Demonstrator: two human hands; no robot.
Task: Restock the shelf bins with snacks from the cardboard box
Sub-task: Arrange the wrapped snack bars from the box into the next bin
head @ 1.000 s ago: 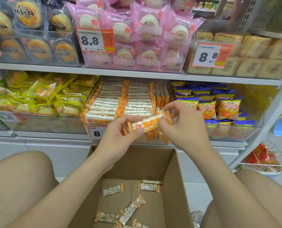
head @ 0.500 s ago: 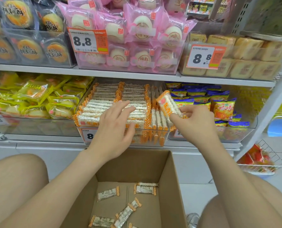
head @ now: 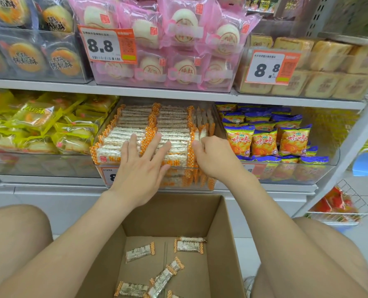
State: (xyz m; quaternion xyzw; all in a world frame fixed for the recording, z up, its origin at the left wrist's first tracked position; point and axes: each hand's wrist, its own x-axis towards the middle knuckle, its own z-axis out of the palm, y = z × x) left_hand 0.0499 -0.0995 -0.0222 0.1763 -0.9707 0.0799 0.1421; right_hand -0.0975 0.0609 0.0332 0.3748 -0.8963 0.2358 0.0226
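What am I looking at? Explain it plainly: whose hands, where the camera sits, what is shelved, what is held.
There is no machine: a person works bare-handed, and the one camera sits on their head, looking forward and down. The left hand lies flat on rows of rice bars in a clear bin on the lower shelf. The right hand curls its fingers at the upright bars on the bin's right side; whether it pinches one is hidden. Below stands an open cardboard box with a few loose bars on its bottom. Orange chip bags sit right of the clear bin.
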